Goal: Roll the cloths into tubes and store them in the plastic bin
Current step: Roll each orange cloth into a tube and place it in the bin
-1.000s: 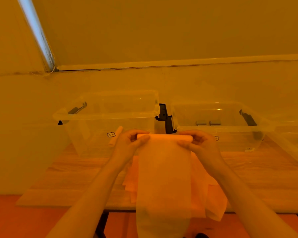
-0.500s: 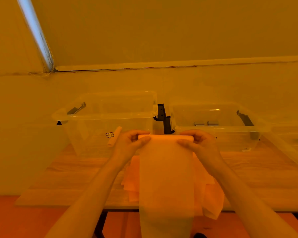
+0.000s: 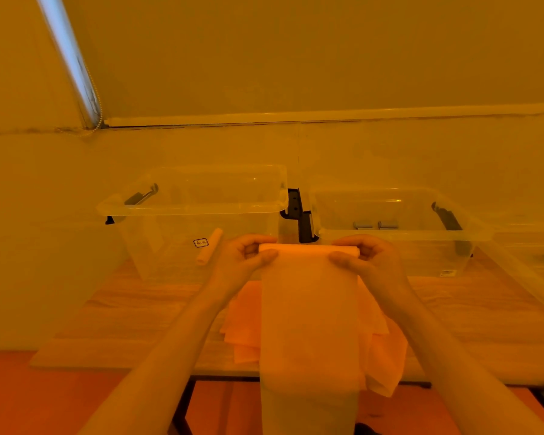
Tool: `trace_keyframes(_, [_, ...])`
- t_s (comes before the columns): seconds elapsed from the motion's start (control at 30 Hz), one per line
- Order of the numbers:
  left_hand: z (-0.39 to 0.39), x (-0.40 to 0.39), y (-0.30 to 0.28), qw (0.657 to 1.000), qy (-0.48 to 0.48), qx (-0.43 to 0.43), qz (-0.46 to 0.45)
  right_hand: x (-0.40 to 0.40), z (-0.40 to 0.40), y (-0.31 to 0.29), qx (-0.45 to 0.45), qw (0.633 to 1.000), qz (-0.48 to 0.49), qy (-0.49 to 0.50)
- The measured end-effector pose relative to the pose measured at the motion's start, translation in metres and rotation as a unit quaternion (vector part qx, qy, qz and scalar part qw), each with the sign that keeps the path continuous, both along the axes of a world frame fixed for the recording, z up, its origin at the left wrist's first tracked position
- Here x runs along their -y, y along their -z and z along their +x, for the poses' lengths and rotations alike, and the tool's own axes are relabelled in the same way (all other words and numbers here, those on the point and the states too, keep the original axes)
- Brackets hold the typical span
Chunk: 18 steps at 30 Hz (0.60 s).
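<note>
1. I pinch the top edge of a long pale orange cloth strip (image 3: 308,312) with both hands: my left hand (image 3: 244,259) grips the left end of the started roll and my right hand (image 3: 366,257) grips the right end, thumbs on the near side and fingers curled behind.
2. The roll is only a few turns thick. Most of the strip hangs down unrolled, past the near table edge and out of the bottom of the view.
3. One finished pale cloth tube (image 3: 208,246) already leans inside the clear plastic bin on the left (image 3: 189,208).
4. A loose pile of orange cloths (image 3: 245,321) lies on the table behind the hanging strip, apparently not yet rolled. I judge the task to be at an early stage.
5. A second clear plastic bin on the right (image 3: 390,235) holds two small grey items; I cannot identify them.
6. The surface is a light wood-grain table (image 3: 123,315) set against a plain wall (image 3: 327,58). Orange flooring (image 3: 13,397) shows below, and a bright slanted window strip with a bead cord (image 3: 73,67) stands at far left.
</note>
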State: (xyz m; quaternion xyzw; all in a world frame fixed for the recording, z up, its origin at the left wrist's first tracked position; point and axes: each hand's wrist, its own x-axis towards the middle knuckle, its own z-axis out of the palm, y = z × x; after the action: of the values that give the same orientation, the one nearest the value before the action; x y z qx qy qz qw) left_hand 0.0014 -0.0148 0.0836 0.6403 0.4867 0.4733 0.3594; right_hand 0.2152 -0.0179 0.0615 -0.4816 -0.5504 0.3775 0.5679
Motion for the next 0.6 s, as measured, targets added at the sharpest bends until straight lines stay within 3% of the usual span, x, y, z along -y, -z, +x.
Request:
trace_keyframes(0.2, [0.0043, 0.0091, -0.0049, 1.000, -0.006, -0.022, 0.008, 0.0022, -0.0011, 0.0015, 0.051, 0.998, 0.018, 0.044])
trace_keyframes(0.6, [0.0013, 0.0056, -0.0038, 1.000, -0.007, -0.015, 0.010, 0.0024, -0.0020, -0.0005, 0.039, 0.998, 0.028, 0.041])
